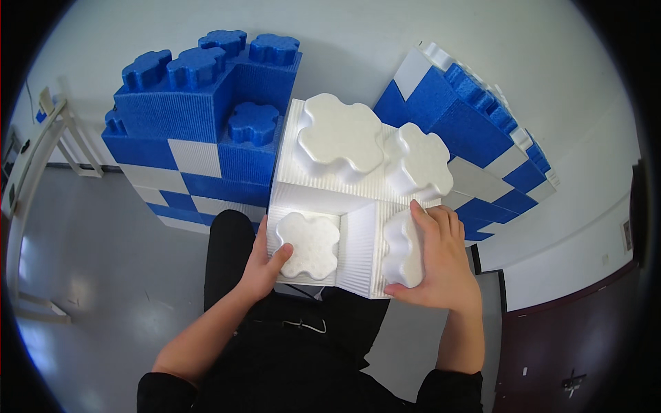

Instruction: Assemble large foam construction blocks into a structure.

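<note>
White block (358, 220) sits between both hands, in front of the torso and above the lap, studs facing the camera. Left hand (262, 267) has it by the near-left corner: thumb over the edge of the low stud (308, 246), fingers mostly hidden along the left wall. Right hand (444, 265) is clamped round the near-right stud (403, 249), thumb on its near end, fingertips at its far end. So grip = both hands closed on the block, one per side. Can't tell if the lap takes any weight.

Key relation: block's far-left edge overlaps the right side of the left stack (196, 162) in view; contact or gap, can't tell. Left hand is the nearer one to that stack. Stack's step with the low blue stud (253, 124) lies just left of the block's far-left corner, beyond the left hand.

Orientation: plan looks roughly square, no clear long axis. Block's recess is near-left, left hand's side; two big studs (341, 134) (418, 160) run across the far half, beyond both hands. Right stack (475, 144) is beyond the right hand, far right, against the wall (358, 51).
</note>
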The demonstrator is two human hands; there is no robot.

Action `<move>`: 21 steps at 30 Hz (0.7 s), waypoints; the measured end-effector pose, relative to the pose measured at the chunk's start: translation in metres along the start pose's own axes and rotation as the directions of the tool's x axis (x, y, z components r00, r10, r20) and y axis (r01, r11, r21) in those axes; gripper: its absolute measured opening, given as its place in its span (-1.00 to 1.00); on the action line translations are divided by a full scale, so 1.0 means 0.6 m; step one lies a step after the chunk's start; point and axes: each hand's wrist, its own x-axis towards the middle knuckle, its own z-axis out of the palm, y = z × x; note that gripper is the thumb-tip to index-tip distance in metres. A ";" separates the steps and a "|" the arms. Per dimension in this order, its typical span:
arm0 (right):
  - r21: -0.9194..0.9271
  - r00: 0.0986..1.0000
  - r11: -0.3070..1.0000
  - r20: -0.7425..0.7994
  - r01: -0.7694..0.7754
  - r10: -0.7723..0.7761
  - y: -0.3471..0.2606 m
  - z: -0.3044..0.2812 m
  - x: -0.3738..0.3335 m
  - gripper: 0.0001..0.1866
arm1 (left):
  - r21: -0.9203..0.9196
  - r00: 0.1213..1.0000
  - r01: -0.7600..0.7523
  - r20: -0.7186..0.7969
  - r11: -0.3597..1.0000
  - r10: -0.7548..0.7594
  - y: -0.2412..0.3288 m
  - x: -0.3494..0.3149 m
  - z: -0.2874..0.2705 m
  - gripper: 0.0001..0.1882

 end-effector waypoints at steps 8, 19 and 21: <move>0.038 0.995 0.999 0.104 0.001 -0.005 -0.007 -0.015 -0.008 0.55 | -0.037 0.996 0.074 0.059 0.997 -0.071 0.043 0.011 -0.002 0.13; 0.032 0.977 0.999 0.213 -0.018 0.011 0.004 -0.045 0.007 0.38 | 0.081 0.999 -0.037 -0.009 0.996 0.038 0.026 0.018 0.006 0.27; 0.012 0.965 0.999 0.261 -0.032 0.028 -0.001 -0.055 0.014 0.34 | 0.044 0.998 -0.067 -0.002 0.997 0.067 0.024 0.018 0.007 0.26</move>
